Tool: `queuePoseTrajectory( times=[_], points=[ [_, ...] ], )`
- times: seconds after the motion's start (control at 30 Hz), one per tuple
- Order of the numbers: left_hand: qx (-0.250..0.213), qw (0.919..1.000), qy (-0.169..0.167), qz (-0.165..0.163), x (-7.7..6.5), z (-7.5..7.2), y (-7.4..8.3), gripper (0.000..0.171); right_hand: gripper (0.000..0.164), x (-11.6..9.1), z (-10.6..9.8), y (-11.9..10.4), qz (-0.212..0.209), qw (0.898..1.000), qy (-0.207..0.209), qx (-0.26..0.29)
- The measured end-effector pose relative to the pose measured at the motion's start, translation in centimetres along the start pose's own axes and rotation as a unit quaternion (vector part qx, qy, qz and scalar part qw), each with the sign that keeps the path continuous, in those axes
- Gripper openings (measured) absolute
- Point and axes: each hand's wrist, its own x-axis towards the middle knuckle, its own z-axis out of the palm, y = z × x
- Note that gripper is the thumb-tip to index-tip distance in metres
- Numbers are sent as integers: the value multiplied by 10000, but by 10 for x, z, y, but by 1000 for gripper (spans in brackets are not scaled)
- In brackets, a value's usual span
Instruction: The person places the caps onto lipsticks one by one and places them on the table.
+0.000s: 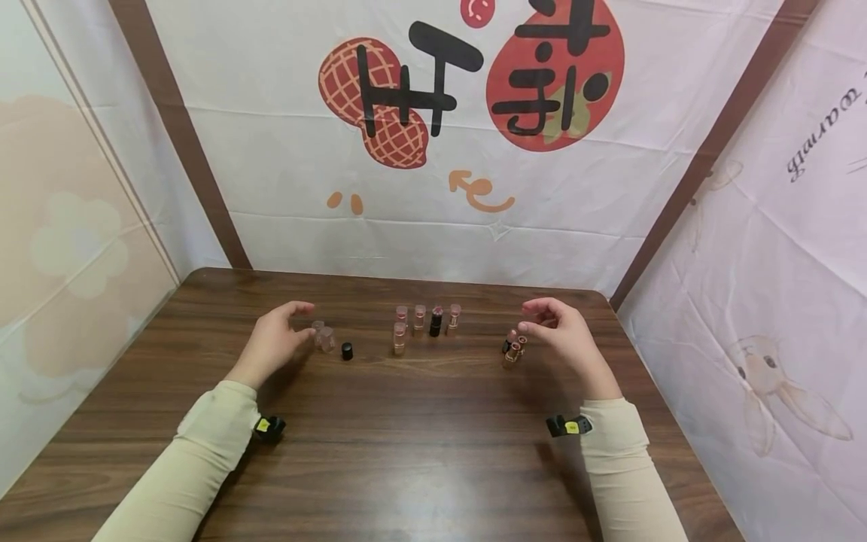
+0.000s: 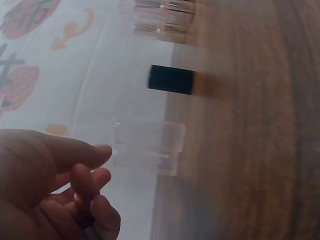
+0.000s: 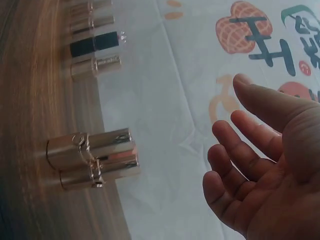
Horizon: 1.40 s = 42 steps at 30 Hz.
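Clear caps (image 1: pixel 328 340) stand on the left of the wooden table (image 1: pixel 406 452), the left hand (image 1: pixel 272 340) just beside them — fingers loosely bent, holding nothing. Right of them sits a black cap (image 1: pixel 347 351), then a central lipstick group (image 1: pixel 400 340). Uncapped lipsticks (image 1: pixel 512 356) stand rightward, near the right hand (image 1: pixel 567 339) — relaxed, empty.

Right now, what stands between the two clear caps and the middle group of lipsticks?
A black cap stands between the clear caps and the middle lipsticks; the head and left wrist views show it.
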Motion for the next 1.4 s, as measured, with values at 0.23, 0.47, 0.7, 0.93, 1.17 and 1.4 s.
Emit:
queuePoseTrajectory(
  times=[0.23,0.47,0.7,0.93,1.17,1.4],
  points=[
    [-74,9998,-162,-106,2,9,-10,50,46,2,-3,11,141,9998,-145,79],
    [-244,9987,-407,-200,6,16,-22,50,47,3,-5,25,325,9989,-269,227],
    [-417,9975,-533,-202,8,18,-25,41,44,4,-2,34,653,9968,-324,337],
    [-535,9967,-563,-215,9,20,-25,36,42,3,5,49,914,9932,-400,601],
    [-484,9974,-500,-196,7,18,-23,33,43,4,10,65,918,9928,-748,166],
    [-409,9988,-240,-112,7,5,-16,35,41,4,14,72,903,9894,-1093,-312]
  ],
)
